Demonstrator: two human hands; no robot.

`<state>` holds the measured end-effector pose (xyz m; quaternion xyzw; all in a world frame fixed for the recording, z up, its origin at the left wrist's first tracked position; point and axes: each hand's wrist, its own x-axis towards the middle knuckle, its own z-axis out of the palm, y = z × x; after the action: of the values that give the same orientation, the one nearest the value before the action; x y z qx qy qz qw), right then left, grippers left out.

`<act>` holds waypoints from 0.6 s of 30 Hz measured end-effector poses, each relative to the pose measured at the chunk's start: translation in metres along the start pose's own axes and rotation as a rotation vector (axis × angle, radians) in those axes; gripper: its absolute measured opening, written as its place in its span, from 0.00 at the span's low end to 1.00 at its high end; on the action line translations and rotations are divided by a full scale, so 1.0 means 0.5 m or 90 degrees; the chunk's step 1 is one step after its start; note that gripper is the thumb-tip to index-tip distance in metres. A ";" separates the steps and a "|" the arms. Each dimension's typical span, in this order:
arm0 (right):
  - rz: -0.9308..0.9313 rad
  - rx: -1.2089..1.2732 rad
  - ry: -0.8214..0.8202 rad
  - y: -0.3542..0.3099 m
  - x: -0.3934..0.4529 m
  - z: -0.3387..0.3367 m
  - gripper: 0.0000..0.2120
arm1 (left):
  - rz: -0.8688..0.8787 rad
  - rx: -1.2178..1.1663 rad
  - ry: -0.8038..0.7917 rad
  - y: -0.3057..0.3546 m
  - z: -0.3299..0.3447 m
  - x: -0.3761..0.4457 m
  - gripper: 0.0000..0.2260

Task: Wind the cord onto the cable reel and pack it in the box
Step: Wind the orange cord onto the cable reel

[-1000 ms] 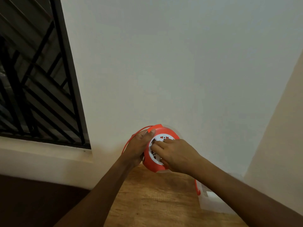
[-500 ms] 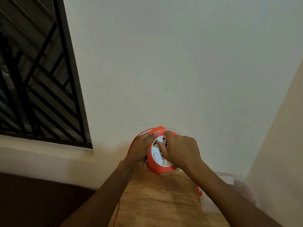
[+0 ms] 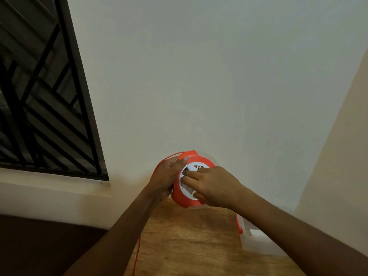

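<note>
Reel [image 3: 189, 196] held above desk [image 3: 189, 246]; left hand [image 3: 166, 177] grips rim to steady it, right hand [image 3: 213, 186] fingers flat on white hub to turn. Cord [image 3: 137, 253] trails down; box [image 3: 256, 242] near right.

Both hands, left [image 3: 166, 177] and right [image 3: 214, 187], are right up against the wall [image 3: 199, 86], no room past them. Clear box [image 3: 258, 242] sits below the right forearm, blocking that side. Bare wooden surface [image 3: 189, 240] under the hands is open, just the orange cord [image 3: 137, 253] hanging by the left arm.
</note>
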<state>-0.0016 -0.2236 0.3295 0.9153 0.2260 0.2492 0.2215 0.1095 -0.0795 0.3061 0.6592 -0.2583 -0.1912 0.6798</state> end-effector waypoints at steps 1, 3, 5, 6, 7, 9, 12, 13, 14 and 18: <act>-0.003 -0.010 0.014 -0.002 0.002 0.001 0.35 | -0.004 0.001 -0.009 0.001 0.003 -0.001 0.15; 0.024 -0.019 0.035 -0.011 0.009 -0.005 0.34 | 0.002 0.000 -0.016 0.000 0.009 -0.003 0.20; 0.118 -0.011 0.048 -0.007 0.021 -0.004 0.31 | 0.015 -0.010 -0.007 -0.004 0.011 0.000 0.22; 0.198 0.019 0.059 0.000 0.028 -0.008 0.28 | 0.014 -0.025 0.005 -0.005 0.011 0.002 0.20; 0.276 0.051 0.080 0.005 0.033 -0.012 0.26 | 0.005 -0.040 0.022 -0.003 0.012 0.003 0.17; 0.385 0.070 0.048 0.004 0.035 -0.012 0.23 | 0.011 -0.028 0.056 0.000 0.015 0.007 0.13; 0.402 0.098 -0.063 -0.023 0.034 0.000 0.24 | 0.025 0.026 0.105 -0.006 0.015 0.014 0.09; 0.385 0.090 -0.064 -0.032 0.031 -0.005 0.27 | 0.015 0.005 0.106 -0.007 0.014 0.012 0.10; 0.360 0.062 -0.002 -0.033 0.027 -0.009 0.28 | 0.005 -0.021 0.102 -0.008 0.010 0.011 0.10; 0.211 0.082 0.091 -0.016 0.007 -0.003 0.28 | -0.002 -0.061 0.062 -0.004 -0.012 0.008 0.15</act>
<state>-0.0021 -0.2152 0.3278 0.9323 0.1026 0.3317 0.1014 0.1164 -0.0771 0.3043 0.6348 -0.2146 -0.1719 0.7221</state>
